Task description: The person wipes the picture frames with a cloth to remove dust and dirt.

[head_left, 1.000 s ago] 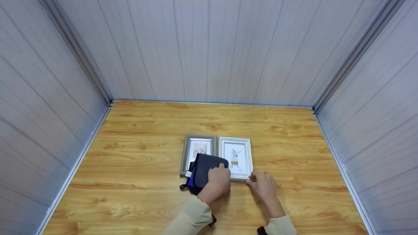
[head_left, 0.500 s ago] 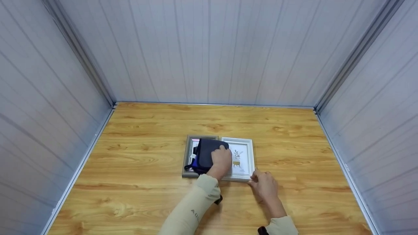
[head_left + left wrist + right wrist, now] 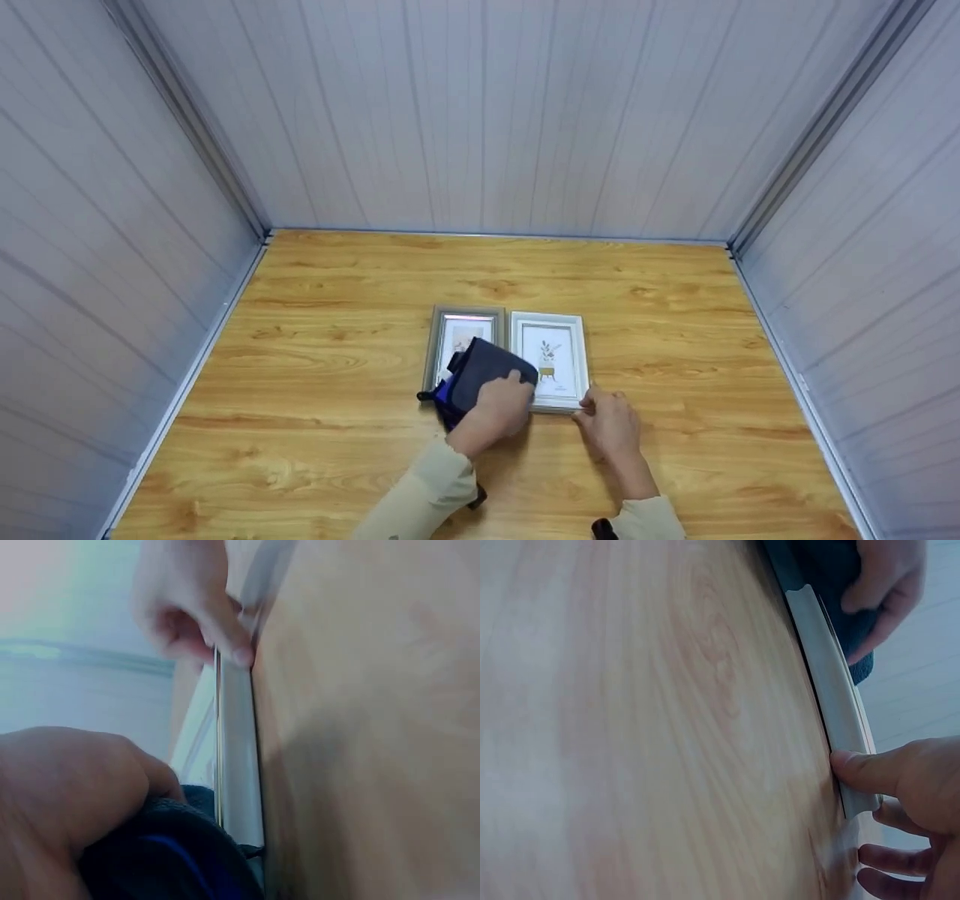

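Observation:
Two picture frames lie flat side by side on the wooden surface. The white picture frame, showing a potted plant, is on the right; the grey picture frame is on the left, its lower part covered. My left hand grips a folded dark grey cloth with blue inside, a pale tag and a black loop. The cloth lies over the grey frame and reaches the white frame's left edge. My right hand pinches the white frame's near right corner, thumb on its side.
The wood-grain tabletop extends around the frames. Pale panelled walls stand at the back, the left and the right, with metal trim along the table's edges.
My left hand pushed the cloth away from me across the grey frame, then drew it back toward me, turning it aslant. The right hand keeps its pinch on the white frame's corner.

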### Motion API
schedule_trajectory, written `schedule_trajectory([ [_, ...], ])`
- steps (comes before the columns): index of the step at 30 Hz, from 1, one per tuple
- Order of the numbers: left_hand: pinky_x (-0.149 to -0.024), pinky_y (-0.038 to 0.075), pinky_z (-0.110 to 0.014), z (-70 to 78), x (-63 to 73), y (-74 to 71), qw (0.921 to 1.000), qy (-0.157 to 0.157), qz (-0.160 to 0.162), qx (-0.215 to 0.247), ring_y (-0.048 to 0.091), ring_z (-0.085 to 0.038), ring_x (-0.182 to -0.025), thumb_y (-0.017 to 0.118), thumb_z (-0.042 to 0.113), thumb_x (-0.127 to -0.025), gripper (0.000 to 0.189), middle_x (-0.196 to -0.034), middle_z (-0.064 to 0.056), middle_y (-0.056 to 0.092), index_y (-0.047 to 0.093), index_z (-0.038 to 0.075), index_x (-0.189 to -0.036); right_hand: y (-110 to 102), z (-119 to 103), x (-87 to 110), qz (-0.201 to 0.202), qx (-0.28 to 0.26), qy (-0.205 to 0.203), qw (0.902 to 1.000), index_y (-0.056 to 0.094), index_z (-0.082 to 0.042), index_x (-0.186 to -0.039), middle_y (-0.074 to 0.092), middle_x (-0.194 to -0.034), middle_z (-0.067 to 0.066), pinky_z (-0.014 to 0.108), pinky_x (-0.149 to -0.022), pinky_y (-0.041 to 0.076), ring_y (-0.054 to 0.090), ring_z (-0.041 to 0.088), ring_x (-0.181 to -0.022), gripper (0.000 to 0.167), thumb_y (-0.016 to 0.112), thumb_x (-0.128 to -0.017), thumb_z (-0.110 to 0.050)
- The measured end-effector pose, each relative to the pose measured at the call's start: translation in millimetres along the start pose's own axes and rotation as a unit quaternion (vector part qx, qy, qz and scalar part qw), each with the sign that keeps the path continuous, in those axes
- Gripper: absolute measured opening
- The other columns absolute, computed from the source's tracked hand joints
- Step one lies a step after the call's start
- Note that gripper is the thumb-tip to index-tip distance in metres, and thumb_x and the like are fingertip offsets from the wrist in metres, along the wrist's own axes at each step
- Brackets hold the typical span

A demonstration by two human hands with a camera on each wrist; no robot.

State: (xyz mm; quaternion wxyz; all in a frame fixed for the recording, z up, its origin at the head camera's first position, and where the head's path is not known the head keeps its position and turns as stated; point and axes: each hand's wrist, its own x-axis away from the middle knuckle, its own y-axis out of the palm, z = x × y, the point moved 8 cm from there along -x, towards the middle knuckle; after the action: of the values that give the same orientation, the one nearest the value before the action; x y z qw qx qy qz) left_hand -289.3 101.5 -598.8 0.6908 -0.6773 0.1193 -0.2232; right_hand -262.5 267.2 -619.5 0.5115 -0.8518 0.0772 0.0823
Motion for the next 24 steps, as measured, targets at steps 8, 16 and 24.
schedule_trajectory([
  [8, -0.057, 0.050, -0.035, -16.9, 48.2, -18.8, 0.9852, 0.036, 0.162, 0.043, 0.060, -0.022, -0.072, 0.064, 0.019, -0.089, 0.032, -0.102, -0.009, 0.059, 0.067, 0.019, -0.121, 10, 7, 7.1, -0.020, -0.007, 0.031, 0.9993, 0.068, -0.016, -0.082, 0.067, -0.079, -0.001, 0.039, -0.055, 0.044, 0.057, 0.022, -0.073, 0.021, 0.086, -0.073, -0.020],
  [16, -0.075, 0.054, -0.038, -108.5, 100.2, -79.5, 0.9267, -0.067, 0.314, 0.195, 0.062, -0.027, -0.087, 0.067, 0.005, -0.085, 0.052, -0.111, -0.015, 0.060, 0.053, 0.005, -0.135, 5, 8, 3.3, 0.001, -0.013, 0.009, 0.9999, 0.067, -0.013, -0.086, 0.062, -0.077, 0.002, 0.038, -0.056, 0.042, 0.052, 0.021, -0.069, 0.025, 0.087, -0.072, -0.019],
  [24, -0.070, 0.042, -0.047, -183.6, 154.3, -111.0, 0.8610, -0.108, 0.478, 0.136, 0.052, -0.035, -0.079, 0.067, 0.001, -0.080, 0.040, -0.091, -0.017, 0.056, 0.064, -0.002, -0.120, 4, 4, 4.0, 0.008, -0.013, -0.023, 0.9996, 0.077, -0.015, -0.095, 0.062, -0.126, 0.014, 0.045, -0.063, 0.048, 0.060, 0.031, -0.086, 0.022, 0.085, -0.074, -0.015],
])
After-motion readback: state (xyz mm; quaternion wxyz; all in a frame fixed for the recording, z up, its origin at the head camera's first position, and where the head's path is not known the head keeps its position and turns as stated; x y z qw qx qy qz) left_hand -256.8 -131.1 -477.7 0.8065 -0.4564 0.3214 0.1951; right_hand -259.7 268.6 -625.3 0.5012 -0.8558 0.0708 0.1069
